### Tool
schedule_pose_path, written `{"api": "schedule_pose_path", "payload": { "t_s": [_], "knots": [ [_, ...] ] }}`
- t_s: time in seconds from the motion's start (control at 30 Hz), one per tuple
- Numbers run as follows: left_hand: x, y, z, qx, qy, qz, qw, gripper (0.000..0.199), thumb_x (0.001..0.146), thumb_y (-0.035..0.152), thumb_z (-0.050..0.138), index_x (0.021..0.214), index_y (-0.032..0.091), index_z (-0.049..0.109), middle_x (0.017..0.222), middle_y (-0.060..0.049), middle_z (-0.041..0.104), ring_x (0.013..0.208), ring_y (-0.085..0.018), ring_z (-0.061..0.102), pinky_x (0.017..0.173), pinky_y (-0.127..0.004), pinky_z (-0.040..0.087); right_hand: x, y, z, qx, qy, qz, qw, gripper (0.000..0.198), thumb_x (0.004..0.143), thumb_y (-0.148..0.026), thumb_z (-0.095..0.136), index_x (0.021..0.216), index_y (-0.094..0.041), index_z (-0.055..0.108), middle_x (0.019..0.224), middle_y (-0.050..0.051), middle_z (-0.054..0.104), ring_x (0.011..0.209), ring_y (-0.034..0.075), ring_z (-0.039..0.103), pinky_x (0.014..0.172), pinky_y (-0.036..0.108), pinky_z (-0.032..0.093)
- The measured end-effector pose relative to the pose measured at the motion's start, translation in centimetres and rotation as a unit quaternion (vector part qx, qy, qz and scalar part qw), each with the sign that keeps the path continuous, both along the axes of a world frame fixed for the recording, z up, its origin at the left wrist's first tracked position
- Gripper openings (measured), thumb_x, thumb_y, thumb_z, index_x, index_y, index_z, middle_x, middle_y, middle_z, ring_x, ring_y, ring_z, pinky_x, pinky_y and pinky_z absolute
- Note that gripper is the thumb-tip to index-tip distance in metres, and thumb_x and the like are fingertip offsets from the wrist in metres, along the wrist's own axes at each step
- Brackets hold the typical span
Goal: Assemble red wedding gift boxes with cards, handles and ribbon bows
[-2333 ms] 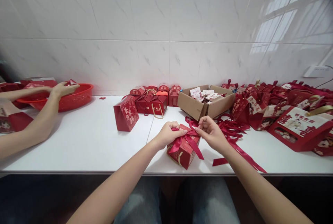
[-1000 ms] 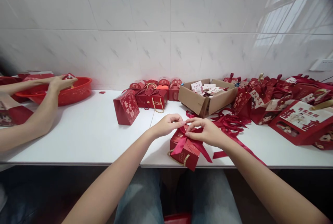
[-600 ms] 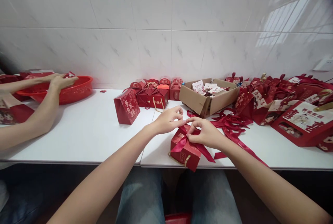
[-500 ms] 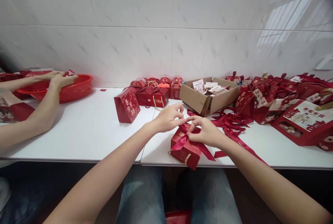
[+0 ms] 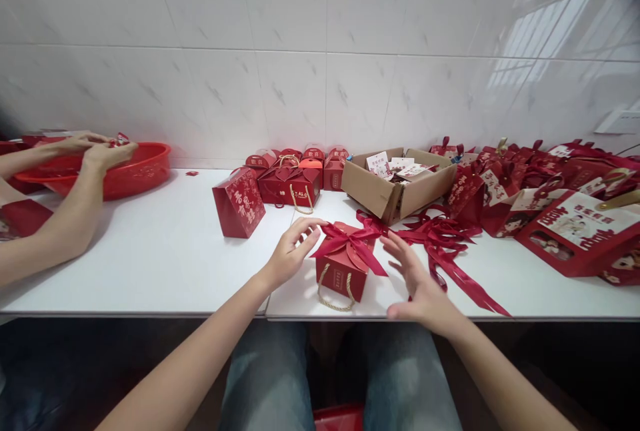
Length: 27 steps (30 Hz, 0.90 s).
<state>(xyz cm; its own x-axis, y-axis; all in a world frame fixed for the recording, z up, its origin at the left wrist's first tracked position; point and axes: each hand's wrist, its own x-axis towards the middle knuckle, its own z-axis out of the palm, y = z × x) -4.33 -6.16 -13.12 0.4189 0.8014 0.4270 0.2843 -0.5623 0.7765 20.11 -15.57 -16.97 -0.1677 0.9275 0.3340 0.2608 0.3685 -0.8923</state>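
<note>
A red gift box (image 5: 342, 275) with a gold rope handle (image 5: 334, 305) stands upright on the table in front of me. Across its top lies a dark red satin ribbon (image 5: 353, 242) tied in a bow, its tails hanging over the sides. My left hand (image 5: 294, 251) is just left of the box, thumb and fingers apart, the fingertips close to the bow's upper left; whether they touch it I cannot tell. To the right of the box, my right hand (image 5: 417, 287) is open with spread fingers and holds nothing.
Loose red ribbons (image 5: 445, 244) lie right of the box, beside a cardboard carton (image 5: 370, 189) of printed cards. Finished-looking red boxes (image 5: 575, 234) crowd the right; a taller red box (image 5: 239, 203) stands left. Another person's hands (image 5: 97, 149) work over a red basin (image 5: 150, 171).
Both hands have let go of the ribbon and moved apart, one to each side. The box now stands straighter, with the bow spread over its top.
</note>
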Motion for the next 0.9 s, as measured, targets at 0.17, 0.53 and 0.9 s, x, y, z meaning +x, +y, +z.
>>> {"api": "schedule_pose_path", "payload": {
  "t_s": [0.17, 0.53, 0.9],
  "knots": [
    [-1.4, 0.2, -2.6, -0.089, 0.016, 0.024, 0.996, 0.044, 0.092, 0.041, 0.033, 0.132, 0.023, 0.036, 0.124, -0.008, 0.050, 0.111, -0.018, 0.050, 0.096, -0.034, 0.040, -2.1, 0.7, -1.7, -0.055, -0.035, -0.074, 0.995, 0.121, 0.060, -0.047, 0.077, 0.146, -0.028, -0.005, 0.155, 0.011, 0.004, 0.142, 0.026, 0.012, 0.113, 0.047, 0.016],
    [-1.8, -1.2, -5.0, 0.071, 0.369, 0.039, 0.926, 0.039, 0.092, 0.039, 0.031, 0.124, 0.029, 0.052, 0.140, -0.006, 0.041, 0.128, -0.028, 0.035, 0.103, -0.050, 0.029, -1.1, -0.6, 0.2, -0.017, -0.028, -0.197, 0.980, 0.098, 0.057, -0.045, 0.078, 0.138, -0.019, 0.028, 0.136, 0.015, 0.044, 0.123, 0.030, 0.046, 0.104, 0.043, 0.039],
    [-1.8, -0.6, -5.5, 0.065, 0.372, 0.046, 0.925, 0.044, 0.092, 0.041, 0.031, 0.132, 0.030, 0.045, 0.142, -0.005, 0.041, 0.131, -0.028, 0.033, 0.105, -0.050, 0.028, 16.4, -11.2, 2.1, 0.010, -0.018, -0.604, 0.796, 0.057, 0.068, -0.050, 0.068, 0.120, -0.036, 0.051, 0.121, 0.010, 0.058, 0.112, 0.036, 0.055, 0.080, 0.044, 0.053]
  ]
}}
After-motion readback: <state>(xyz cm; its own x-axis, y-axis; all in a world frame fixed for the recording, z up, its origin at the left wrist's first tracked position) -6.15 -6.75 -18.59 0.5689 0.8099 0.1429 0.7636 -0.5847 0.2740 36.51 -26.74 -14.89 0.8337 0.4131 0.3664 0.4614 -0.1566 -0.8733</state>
